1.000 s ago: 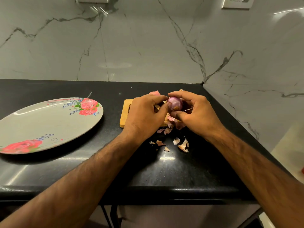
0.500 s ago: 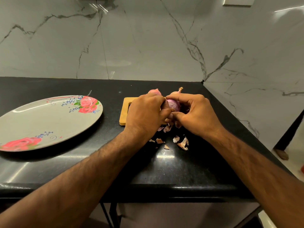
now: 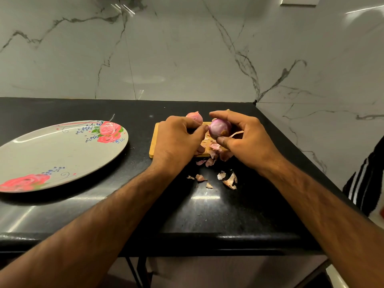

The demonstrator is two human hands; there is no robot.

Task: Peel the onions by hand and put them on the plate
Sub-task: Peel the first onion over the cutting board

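in the head view, a peeled purple onion (image 3: 219, 128) is held up over the far right part of a small wooden board (image 3: 153, 142), gripped by the right hand (image 3: 247, 140) between the forefinger arched over its top and the thumb pressed in below. a thin strip of skin (image 3: 236, 134) is seen sticking out to the right of the onion, under the palm. the left hand (image 3: 178, 140) is kept just beside the onion with its fingers curled under and its thumb tip set against the onion's left side; whether anything is pinched in it cannot be told. a second onion (image 3: 195, 117), in its pink skin, is partly hidden behind the left hand at the far edge of the board. torn pieces of skin (image 3: 228, 179) are scattered on the near edge of the board and on the black counter (image 3: 207, 215) below the hands. a grey plate (image 3: 62, 154) painted with red roses is laid on the counter well to the left of the board, with no onion on it. a marble wall (image 3: 187, 48) is seen behind the counter, and dark cloth with white stripes (image 3: 365, 183) is seen at the right edge.
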